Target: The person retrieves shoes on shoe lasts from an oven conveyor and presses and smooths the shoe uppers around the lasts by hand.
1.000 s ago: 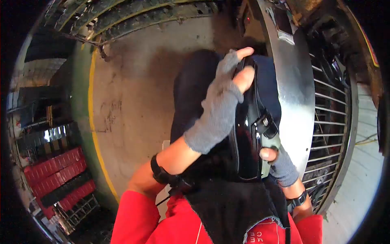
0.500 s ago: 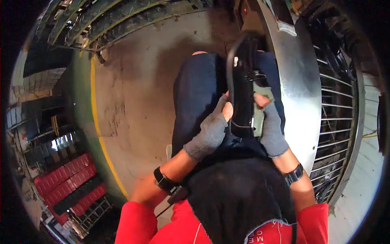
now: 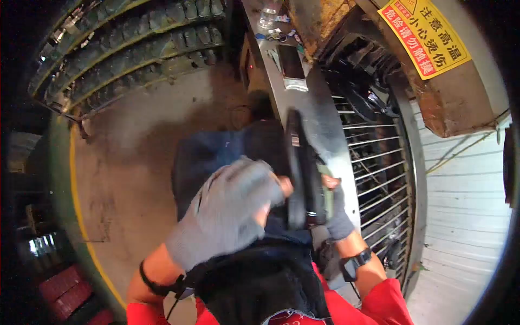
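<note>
A black shoe (image 3: 306, 179) with a pale green form inside is held on edge above my lap, its dark sole turned to the left. My right hand (image 3: 337, 203), in a grey fingerless glove, grips it from the right at the green part. Beside the sole, on its left, is my left hand (image 3: 233, 203) in a matching glove. That hand is smeared by motion, its bare fingertips close to the sole's edge; whether they touch it or hold anything is unclear.
A metal ledge (image 3: 319, 116) carries a phone-like dark object (image 3: 291, 62) and a clear cup (image 3: 268, 15). Right of it are metal bars (image 3: 379, 176) with black shoes (image 3: 374, 100). A yellow and red warning label (image 3: 425, 38) is at upper right; racks (image 3: 146, 43) stand at upper left.
The view has swung toward the right. My left hand has come off its grip on the shoe's left side and moved left of the sole. My right hand still holds the shoe.
</note>
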### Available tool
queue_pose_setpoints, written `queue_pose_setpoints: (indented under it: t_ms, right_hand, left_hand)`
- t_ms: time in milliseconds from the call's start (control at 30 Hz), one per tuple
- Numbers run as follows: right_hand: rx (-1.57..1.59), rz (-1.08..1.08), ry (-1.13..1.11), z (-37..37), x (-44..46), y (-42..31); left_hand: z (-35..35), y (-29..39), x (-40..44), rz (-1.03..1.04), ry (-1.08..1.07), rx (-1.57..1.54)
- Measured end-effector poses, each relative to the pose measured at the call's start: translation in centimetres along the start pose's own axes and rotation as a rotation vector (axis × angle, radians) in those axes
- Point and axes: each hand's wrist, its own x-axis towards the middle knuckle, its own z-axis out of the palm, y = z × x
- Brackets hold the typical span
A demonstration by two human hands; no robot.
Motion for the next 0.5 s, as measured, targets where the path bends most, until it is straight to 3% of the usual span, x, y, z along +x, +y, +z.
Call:
queue_pose_setpoints:
  t_ms: [67, 100, 133, 200, 233, 267, 367, 400, 433, 500]
  right_hand:
    - [-0.070, -0.015, 0.111, -6.9, -3.8, -3.0]
    - [-0.194, -0.084, 0.193, -11.5, -6.8, -4.8]
    - [-0.520, -0.167, 0.364, -14.5, -10.4, -6.9]
    - [-0.708, -0.287, 0.632, -19.5, -15.9, -9.2]
    - [-0.775, -0.250, 0.752, -21.9, -18.7, -9.6]
    - [-0.876, -0.246, 0.782, -22.5, -21.4, -9.9]
    - [-1.075, 0.180, 1.061, -31.8, -28.1, -8.6]
    - [-1.060, 0.205, 1.039, -33.1, -29.7, -8.0]
    - [-1.480, 0.146, 1.030, -33.6, -30.4, -7.4]
    - [-2.251, 0.335, 1.009, -22.0, -25.1, -7.5]
  left_hand:
    - [-3.6, 3.9, -0.3, 0.329, -0.099, 0.102]
    - [-3.9, 5.3, -0.7, 0.461, 0.022, 0.062]
    - [-3.3, 6.8, -1.5, 0.549, 0.153, 0.077]
    - [0.8, 9.7, -3.5, 0.606, 0.575, 0.206]
    - [2.7, 10.4, -4.3, 0.585, 0.748, 0.247]
    - [2.4, 10.7, -4.3, 0.613, 0.739, 0.268]
    - [0.8, 10.7, -3.0, 0.655, 0.576, 0.232]
    - [0.3, 10.5, -2.4, 0.655, 0.534, 0.216]
    - [-0.2, 10.4, -2.0, 0.652, 0.487, 0.206]
    - [-1.3, 9.9, -1.1, 0.636, 0.381, 0.175]
